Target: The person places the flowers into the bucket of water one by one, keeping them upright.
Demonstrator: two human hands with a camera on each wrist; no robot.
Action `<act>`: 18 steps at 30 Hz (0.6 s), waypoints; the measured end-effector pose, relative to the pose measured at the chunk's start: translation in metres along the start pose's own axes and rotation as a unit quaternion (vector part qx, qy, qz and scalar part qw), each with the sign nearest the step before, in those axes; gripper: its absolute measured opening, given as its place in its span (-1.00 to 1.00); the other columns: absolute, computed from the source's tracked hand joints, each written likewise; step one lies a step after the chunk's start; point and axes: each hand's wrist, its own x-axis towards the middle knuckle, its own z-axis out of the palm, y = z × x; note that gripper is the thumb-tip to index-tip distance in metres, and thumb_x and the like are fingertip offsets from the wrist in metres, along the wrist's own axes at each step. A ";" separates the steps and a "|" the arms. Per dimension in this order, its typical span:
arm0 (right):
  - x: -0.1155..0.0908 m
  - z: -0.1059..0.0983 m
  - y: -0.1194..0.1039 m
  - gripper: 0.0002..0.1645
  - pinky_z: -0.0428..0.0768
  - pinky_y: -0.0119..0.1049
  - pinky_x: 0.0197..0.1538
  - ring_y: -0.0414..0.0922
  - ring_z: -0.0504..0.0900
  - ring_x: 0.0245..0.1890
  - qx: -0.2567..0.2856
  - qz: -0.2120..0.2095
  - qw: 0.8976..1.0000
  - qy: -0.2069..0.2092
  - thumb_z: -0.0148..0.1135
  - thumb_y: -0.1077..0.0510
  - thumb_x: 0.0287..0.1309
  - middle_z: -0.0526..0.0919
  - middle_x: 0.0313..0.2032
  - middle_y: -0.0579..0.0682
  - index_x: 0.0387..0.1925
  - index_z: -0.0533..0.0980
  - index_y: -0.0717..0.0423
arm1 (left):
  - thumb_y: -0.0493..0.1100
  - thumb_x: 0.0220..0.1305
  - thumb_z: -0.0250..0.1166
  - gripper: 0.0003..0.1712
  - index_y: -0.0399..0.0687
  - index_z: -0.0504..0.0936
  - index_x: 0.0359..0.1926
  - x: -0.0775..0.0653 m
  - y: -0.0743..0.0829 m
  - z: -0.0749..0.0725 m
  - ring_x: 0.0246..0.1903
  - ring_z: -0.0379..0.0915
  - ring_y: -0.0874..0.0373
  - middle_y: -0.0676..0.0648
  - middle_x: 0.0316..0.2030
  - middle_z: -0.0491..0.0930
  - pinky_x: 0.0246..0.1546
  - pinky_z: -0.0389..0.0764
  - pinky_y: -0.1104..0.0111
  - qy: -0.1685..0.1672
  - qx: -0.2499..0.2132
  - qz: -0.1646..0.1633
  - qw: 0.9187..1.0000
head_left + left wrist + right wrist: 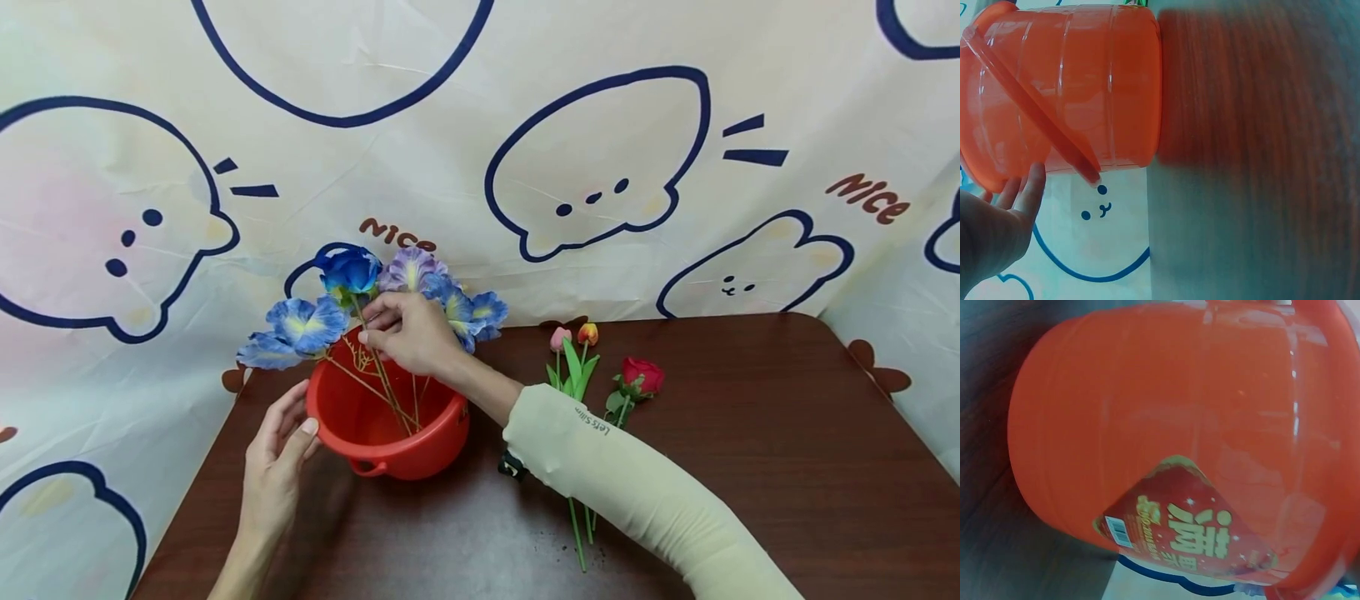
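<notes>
A red plastic bucket (pixel 431 454) stands on the table with artificial flowers leaning in it. My left hand (pixel 276 467) is at its left side, thumb by the rim. In the left wrist view, the extended fingers (pixel 1034 187) touch the bucket wall below the rim. Above the bucket, my right hand (pixel 416 333) pinches the stem of a blue rose-like flower (pixel 350 270), whose stem runs down inside. Blue iris-like blooms (pixel 303 325) spread to the left, more blue ones (pixel 480 315) to the right, and a lilac bloom (pixel 408 268) behind the hand.
Right of the bucket lie a pink tulip (pixel 560 338), an orange tulip (pixel 588 334) and a red rose (pixel 642 377), stems partly under the right sleeve (pixel 622 475). The bucket's handle (pixel 1035 119) hangs along its side. A printed cloth (pixel 592 167) backs the brown table (pixel 795 450).
</notes>
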 end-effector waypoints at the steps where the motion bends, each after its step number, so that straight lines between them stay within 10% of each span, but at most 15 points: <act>1: -0.001 0.001 0.001 -0.74 0.84 -0.25 -0.22 0.03 0.85 -0.28 -0.004 0.001 1.000 -0.001 0.41 0.24 0.40 0.82 -0.21 0.05 0.07 0.71 0.22 | -0.20 0.65 0.13 -0.41 -0.07 0.32 0.60 0.000 0.000 0.000 0.18 0.62 0.34 0.07 0.32 0.54 -0.01 0.74 0.56 0.000 0.001 -0.002 1.000; 18: -0.007 0.002 0.002 -0.81 0.74 -0.38 -0.42 0.08 0.85 -0.31 -0.042 0.042 0.998 0.004 0.46 0.17 0.38 0.82 -0.25 -0.01 -0.04 0.75 0.13 | -0.17 0.65 0.15 -0.40 0.03 0.32 0.60 0.000 -0.001 -0.001 0.22 0.58 0.34 0.08 0.36 0.50 -0.03 0.74 0.57 0.003 0.014 -0.015 1.000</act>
